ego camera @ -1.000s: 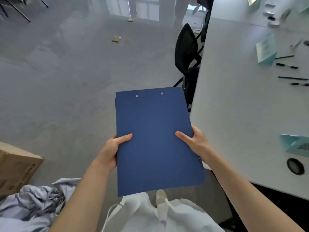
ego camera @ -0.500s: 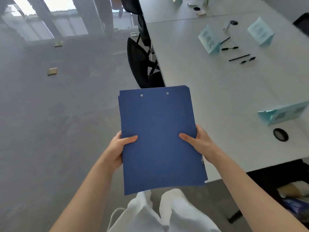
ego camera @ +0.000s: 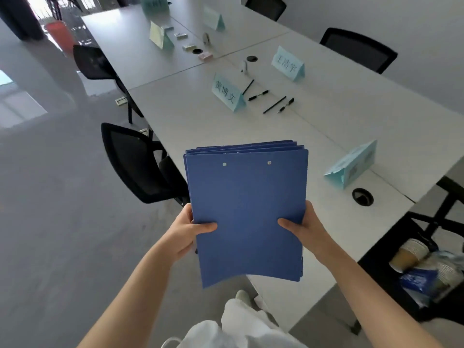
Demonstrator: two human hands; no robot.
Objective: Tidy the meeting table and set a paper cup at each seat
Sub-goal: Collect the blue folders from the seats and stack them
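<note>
I hold a stack of blue folders [ego camera: 247, 212] in front of me, over the near corner of the long white meeting table [ego camera: 190, 116]. My left hand [ego camera: 187, 229] grips the stack's left edge and my right hand [ego camera: 305, 228] its right edge, thumbs on top. A sleeve of paper cups [ego camera: 411, 254] lies in a bin below the table's right end, partly behind a blue packet [ego camera: 418, 278].
Light blue name cards [ego camera: 228, 95] [ego camera: 288, 64] [ego camera: 352, 164] stand on the table, with several black pens [ego camera: 275, 104] between them. A cable hole [ego camera: 362, 196] sits near the corner. Black chairs [ego camera: 135, 162] [ego camera: 359, 50] line both sides; grey floor lies left.
My view has swung right and up from the floor to the table. The folder stack stays in both hands and now hovers over the table's corner; the cups have come into view.
</note>
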